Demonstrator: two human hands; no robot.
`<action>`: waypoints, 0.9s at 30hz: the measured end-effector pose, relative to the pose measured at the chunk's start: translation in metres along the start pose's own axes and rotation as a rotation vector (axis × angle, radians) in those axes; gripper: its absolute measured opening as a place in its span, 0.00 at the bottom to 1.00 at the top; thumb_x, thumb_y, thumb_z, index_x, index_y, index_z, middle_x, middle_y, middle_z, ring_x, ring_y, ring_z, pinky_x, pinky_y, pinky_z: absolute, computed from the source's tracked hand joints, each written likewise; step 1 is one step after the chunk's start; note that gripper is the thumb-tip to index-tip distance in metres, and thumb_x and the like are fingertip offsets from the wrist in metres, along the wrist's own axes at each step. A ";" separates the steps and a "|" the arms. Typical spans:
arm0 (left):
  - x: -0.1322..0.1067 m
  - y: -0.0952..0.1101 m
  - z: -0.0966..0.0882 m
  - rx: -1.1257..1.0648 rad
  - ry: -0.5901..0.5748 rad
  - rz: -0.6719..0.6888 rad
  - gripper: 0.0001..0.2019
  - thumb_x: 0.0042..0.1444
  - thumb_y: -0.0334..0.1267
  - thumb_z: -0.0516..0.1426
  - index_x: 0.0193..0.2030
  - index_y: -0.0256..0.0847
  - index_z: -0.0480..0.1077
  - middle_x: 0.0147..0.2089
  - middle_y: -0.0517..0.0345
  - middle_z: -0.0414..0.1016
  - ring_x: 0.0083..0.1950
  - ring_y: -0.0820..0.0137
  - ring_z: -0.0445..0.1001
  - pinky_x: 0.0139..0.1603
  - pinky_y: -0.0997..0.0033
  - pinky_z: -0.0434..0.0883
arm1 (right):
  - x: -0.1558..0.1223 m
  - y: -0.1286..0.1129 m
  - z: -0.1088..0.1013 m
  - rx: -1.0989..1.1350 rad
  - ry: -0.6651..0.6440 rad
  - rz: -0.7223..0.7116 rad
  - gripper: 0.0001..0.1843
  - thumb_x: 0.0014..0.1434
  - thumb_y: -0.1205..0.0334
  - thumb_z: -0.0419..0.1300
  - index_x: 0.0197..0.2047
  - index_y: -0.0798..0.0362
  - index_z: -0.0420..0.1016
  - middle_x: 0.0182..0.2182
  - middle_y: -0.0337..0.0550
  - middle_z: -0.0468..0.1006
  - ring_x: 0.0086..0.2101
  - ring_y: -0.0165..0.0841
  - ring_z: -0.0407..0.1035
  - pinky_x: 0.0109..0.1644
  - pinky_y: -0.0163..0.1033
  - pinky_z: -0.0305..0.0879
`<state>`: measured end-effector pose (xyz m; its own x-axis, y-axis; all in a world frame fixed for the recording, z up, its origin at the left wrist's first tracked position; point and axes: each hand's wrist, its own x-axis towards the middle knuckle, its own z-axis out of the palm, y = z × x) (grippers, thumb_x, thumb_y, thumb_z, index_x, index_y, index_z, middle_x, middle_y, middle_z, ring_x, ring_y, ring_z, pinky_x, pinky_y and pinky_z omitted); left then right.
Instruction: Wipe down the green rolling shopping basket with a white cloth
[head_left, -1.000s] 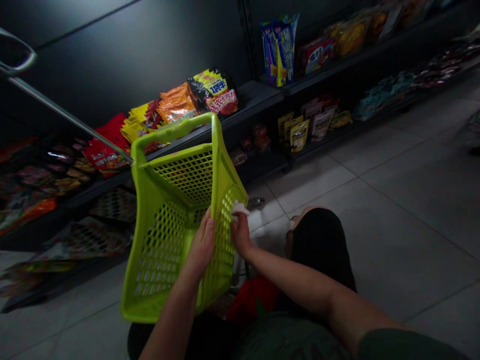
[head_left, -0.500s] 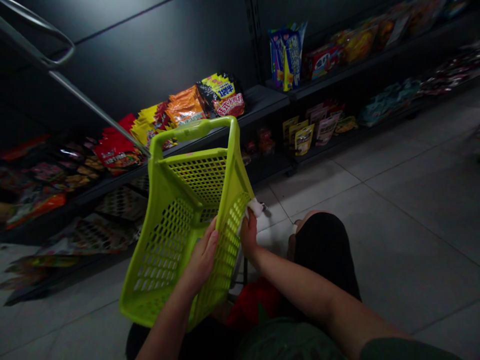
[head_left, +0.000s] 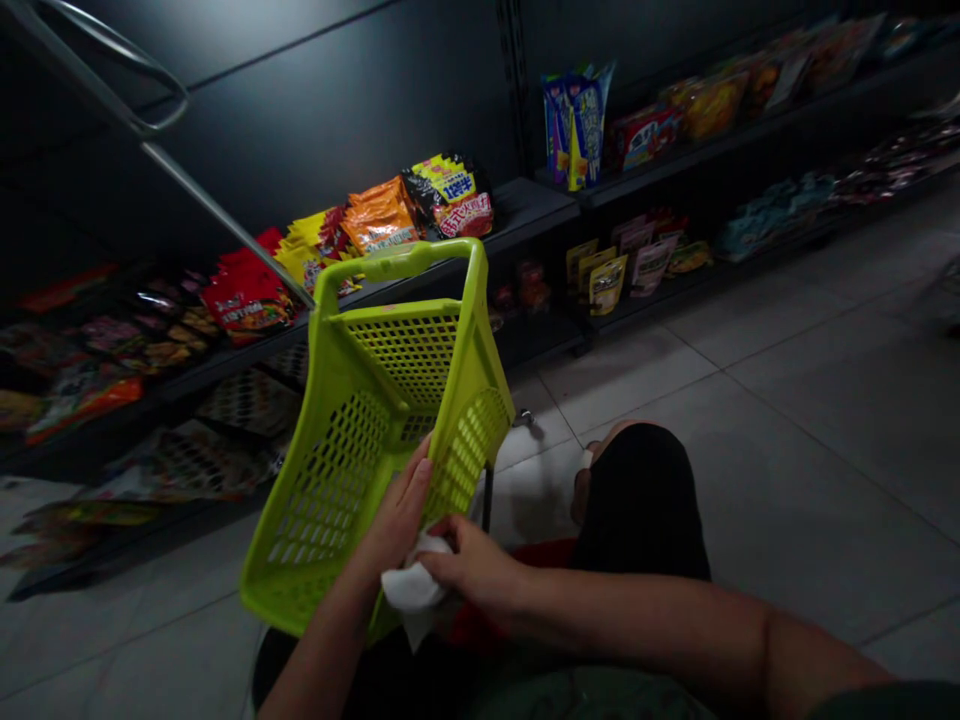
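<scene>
Beside low dark shelves (head_left: pixel 517 205) of snack packets (head_left: pixel 379 215), above a tiled floor (head_left: pixel 750 450), a lime-green plastic shopping basket (head_left: pixel 341 470) tilts over the person's lap (head_left: pixel 637 510). The left hand (head_left: pixel 397 515) grips its side; the right hand (head_left: pixel 476 565) bunches a white cloth (head_left: pixel 412 585) against its lower edge.

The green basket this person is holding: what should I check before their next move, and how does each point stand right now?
Left hand gripping the lime-green plastic basket: ok.
Right hand holding the white cloth: ok.
Cloth apart from the basket's mesh: not ok, it sits against the basket's lower edge.
Metal pull handle joined to the basket's rim: ok.
Basket surface clean: cannot tell, the light is too dim.
</scene>
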<state>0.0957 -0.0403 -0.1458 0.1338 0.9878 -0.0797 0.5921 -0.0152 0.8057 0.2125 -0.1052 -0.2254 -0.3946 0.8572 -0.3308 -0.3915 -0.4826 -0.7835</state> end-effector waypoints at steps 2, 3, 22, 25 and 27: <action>-0.002 0.000 -0.002 -0.031 -0.028 -0.012 0.34 0.69 0.59 0.43 0.72 0.40 0.62 0.75 0.49 0.61 0.77 0.59 0.56 0.78 0.53 0.50 | 0.018 -0.052 -0.007 0.043 0.110 -0.100 0.21 0.48 0.53 0.69 0.42 0.52 0.70 0.34 0.39 0.77 0.33 0.33 0.72 0.34 0.35 0.70; -0.004 0.001 -0.003 -0.050 -0.044 -0.020 0.34 0.69 0.59 0.41 0.72 0.41 0.62 0.74 0.50 0.62 0.77 0.59 0.56 0.78 0.52 0.49 | 0.032 -0.076 -0.016 0.064 0.210 -0.195 0.21 0.49 0.52 0.67 0.43 0.52 0.70 0.36 0.39 0.77 0.35 0.33 0.72 0.37 0.36 0.70; -0.018 0.003 -0.023 -0.003 -0.186 0.028 0.31 0.69 0.58 0.46 0.71 0.46 0.63 0.75 0.56 0.60 0.77 0.59 0.54 0.78 0.48 0.48 | 0.088 -0.184 -0.066 -0.394 0.799 -1.088 0.19 0.60 0.62 0.58 0.55 0.52 0.70 0.52 0.49 0.73 0.54 0.40 0.67 0.65 0.49 0.59; -0.013 0.006 -0.022 -0.038 -0.204 0.039 0.30 0.69 0.58 0.45 0.70 0.46 0.65 0.74 0.56 0.62 0.77 0.60 0.55 0.78 0.48 0.48 | 0.079 -0.161 -0.050 -0.393 0.732 -1.047 0.20 0.61 0.61 0.56 0.56 0.52 0.68 0.52 0.50 0.72 0.55 0.40 0.66 0.66 0.50 0.59; -0.009 0.004 -0.019 -0.080 -0.185 0.051 0.31 0.69 0.60 0.44 0.69 0.46 0.66 0.72 0.55 0.65 0.76 0.59 0.57 0.77 0.48 0.50 | 0.057 -0.119 -0.033 -0.433 0.587 -0.965 0.19 0.61 0.62 0.56 0.56 0.51 0.69 0.52 0.50 0.73 0.54 0.41 0.68 0.65 0.50 0.61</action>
<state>0.0822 -0.0468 -0.1307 0.3099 0.9407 -0.1383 0.5171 -0.0447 0.8547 0.2640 0.0068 -0.1687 0.3876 0.8366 0.3871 0.0384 0.4049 -0.9136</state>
